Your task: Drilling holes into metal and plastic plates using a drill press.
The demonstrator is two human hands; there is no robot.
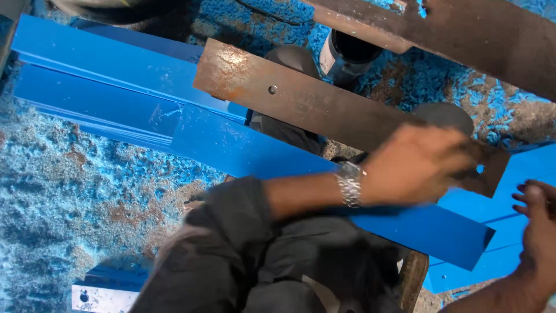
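My left hand (pixel 417 165), motion-blurred and with a metal watch (pixel 349 184) on the wrist, reaches across to the right. It lies over the right end of a rusty flat bar (pixel 301 98) with a small hole in it. Its fingers curl down at the bar's end, but the blur hides what they grip. A long blue painted metal strip (pixel 249 153) runs under my forearm from upper left to lower right. My right hand (pixel 538 232) enters at the lower right edge, fingers loosely apart, over a blue panel (pixel 509 232), holding nothing.
A second rusty bar (pixel 475 35) crosses the upper right. A dark tube with a white band (pixel 347 55) stands behind the bars. The ground (pixel 69 191) is crusted with blue paint and rust. A pale bracket (pixel 101 295) lies at bottom left. My dark-trousered legs (pixel 278 261) fill the bottom centre.
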